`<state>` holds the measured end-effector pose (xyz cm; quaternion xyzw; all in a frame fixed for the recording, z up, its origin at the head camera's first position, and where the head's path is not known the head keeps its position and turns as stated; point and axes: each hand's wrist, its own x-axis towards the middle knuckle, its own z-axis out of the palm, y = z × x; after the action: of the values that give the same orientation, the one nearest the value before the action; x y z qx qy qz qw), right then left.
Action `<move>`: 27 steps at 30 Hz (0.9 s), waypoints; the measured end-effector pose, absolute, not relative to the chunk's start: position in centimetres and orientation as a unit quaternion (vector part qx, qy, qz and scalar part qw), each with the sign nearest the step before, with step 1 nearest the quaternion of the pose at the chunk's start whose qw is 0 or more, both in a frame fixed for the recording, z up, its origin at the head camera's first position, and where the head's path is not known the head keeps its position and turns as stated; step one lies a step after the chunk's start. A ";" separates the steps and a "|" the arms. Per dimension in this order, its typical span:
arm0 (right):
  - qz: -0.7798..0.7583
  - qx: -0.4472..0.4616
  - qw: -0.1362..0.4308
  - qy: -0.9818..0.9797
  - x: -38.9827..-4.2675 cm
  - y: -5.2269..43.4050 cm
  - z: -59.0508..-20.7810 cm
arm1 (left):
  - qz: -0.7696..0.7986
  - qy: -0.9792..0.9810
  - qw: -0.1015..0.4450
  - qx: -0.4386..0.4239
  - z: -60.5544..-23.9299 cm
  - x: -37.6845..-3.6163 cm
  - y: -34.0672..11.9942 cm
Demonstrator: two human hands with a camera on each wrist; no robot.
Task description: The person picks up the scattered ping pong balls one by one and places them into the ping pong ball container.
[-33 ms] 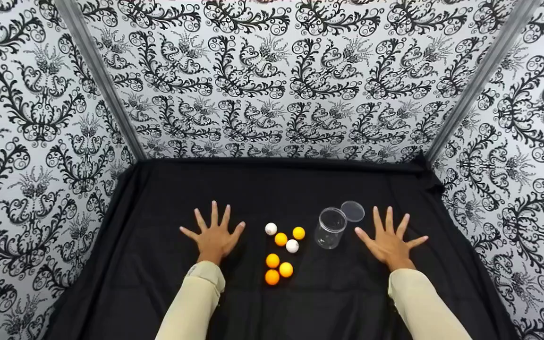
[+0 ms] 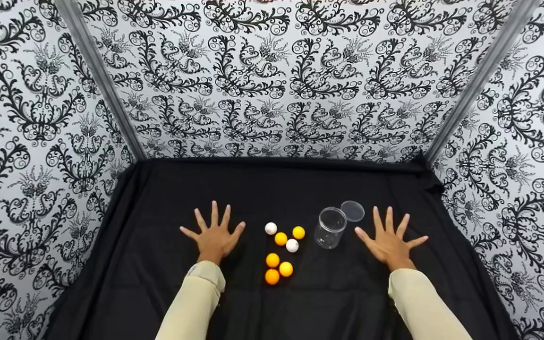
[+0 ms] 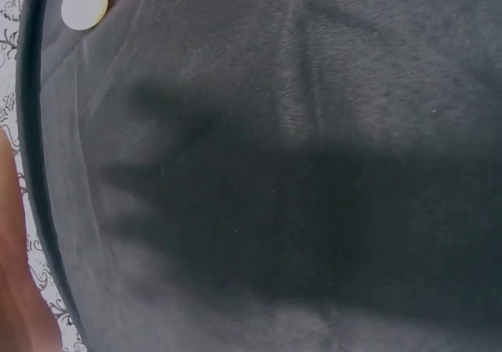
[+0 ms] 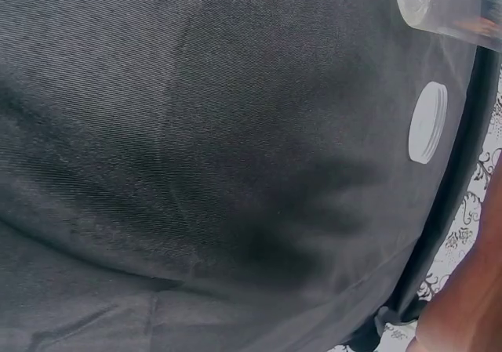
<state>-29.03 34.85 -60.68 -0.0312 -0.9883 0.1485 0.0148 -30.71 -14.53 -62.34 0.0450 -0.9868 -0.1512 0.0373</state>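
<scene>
- Left hand (image 2: pixel 214 236): flat on the black cloth (image 2: pixel 168 283), palm down, fingers spread wide, holding nothing.
- Right hand (image 2: pixel 389 241): same pose, fingers fanned out on the cloth, nothing in its grip.
- Between the hands, a loose cluster of small balls: two white balls (image 2: pixel 271 228) and five orange balls (image 2: pixel 272 260), some touching. They lie nearer the left hand, well apart from both.
- Clear jar (image 2: pixel 330 228) stands upright and open just beside the right hand's thumb side; its clear lid (image 2: pixel 352 211) lies flat on the cloth, just behind the jar.
- Cream sleeves (image 2: pixel 196 297) cover both forearms to the wrist.
- Surface: black cloth, creased, draped over the whole table. Three walls (image 2: pixel 272 80) in white with black scrollwork; grey metal posts (image 2: pixel 97 78) at the corners.
- No labels or writing readable on jar or lid.
- Left wrist view: mostly cloth and the hand's shadow, one pale ball (image 3: pixel 84 6) at the upper left edge; the hand is only a blurred sliver.
- Right wrist view: lid (image 4: pixel 428 122) seen edge-on, jar (image 4: pixel 447 3) cut off at the top.
</scene>
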 end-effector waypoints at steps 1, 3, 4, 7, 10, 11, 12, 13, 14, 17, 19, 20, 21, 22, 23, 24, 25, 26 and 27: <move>0.149 -0.032 0.014 -0.988 -29.0 34.9 -60.7 | -0.152 -0.987 0.038 0.045 -62.4 -30.6 -14.5; 0.151 -0.032 0.008 -0.988 -28.8 34.9 -60.8 | -0.150 -0.987 0.036 0.045 -62.7 -30.4 -14.5; 0.153 -0.032 0.004 -0.988 -28.7 35.0 -60.9 | -0.153 -0.987 0.035 0.044 -62.9 -30.3 -14.5; 0.155 -0.033 -0.007 -0.987 -28.2 35.2 -61.2 | -0.149 -0.987 0.032 0.045 -63.5 -29.8 -14.5; 0.156 -0.035 -0.013 -0.987 -27.9 35.5 -61.5 | -0.147 -0.988 0.030 0.043 -64.0 -29.4 -14.4; 0.156 -0.036 -0.016 -0.987 -27.8 35.6 -61.6 | -0.144 -0.988 0.028 0.040 -64.1 -29.3 -14.3; 0.156 -0.037 -0.018 -0.987 -27.7 35.6 -61.7 | -0.141 -0.989 0.027 0.038 -64.2 -29.2 -14.1; 0.158 -0.037 -0.021 -0.987 -27.6 35.7 -61.9 | -0.141 -0.989 0.026 0.035 -64.4 -29.1 -14.0; 0.160 -0.037 -0.024 -0.986 -27.6 35.6 -62.0 | -0.138 -0.990 0.025 0.031 -64.4 -29.0 -13.8; 0.167 -0.035 -0.028 -0.985 -27.5 35.5 -62.4 | -0.136 -0.990 0.035 0.010 -64.4 -28.8 -12.8; 0.171 -0.032 -0.025 -0.985 -27.5 35.3 -62.7 | -0.136 -0.990 0.046 -0.012 -64.1 -28.6 -12.0; 0.172 -0.029 -0.020 -0.985 -27.5 35.1 -62.9 | -0.137 -0.989 0.052 -0.026 -64.0 -28.5 -11.5; 0.173 -0.025 -0.015 -0.985 -27.5 34.9 -63.0 | -0.138 -0.988 0.057 -0.040 -63.9 -28.3 -11.1; 0.175 -0.021 -0.008 -0.984 -27.5 34.6 -63.2 | -0.137 -0.987 0.061 -0.056 -63.9 -28.1 -10.6; 0.176 -0.015 0.002 -0.984 -27.5 34.3 -63.3 | -0.133 -0.986 0.066 -0.073 -63.8 -27.8 -10.2; 0.178 -0.009 0.014 -0.984 -27.5 33.9 -63.4 | -0.132 -0.985 0.070 -0.090 -63.7 -27.5 -9.7; 0.179 -0.003 0.026 -0.983 -27.5 33.4 -63.5 | -0.128 -0.983 0.073 -0.108 -63.6 -27.1 -9.3; 0.184 0.005 0.042 -0.982 -27.5 32.9 -63.5 | -0.124 -0.981 0.080 -0.127 -63.7 -26.7 -8.8; 0.191 0.012 0.058 -0.980 -27.6 32.3 -63.4 | -0.118 -0.979 0.085 -0.146 -63.7 -26.2 -8.4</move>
<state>-27.58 32.33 -63.41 0.0120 -0.9798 0.1912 0.0582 -26.24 -8.38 -63.66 -0.1456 -0.9787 -0.1176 0.0848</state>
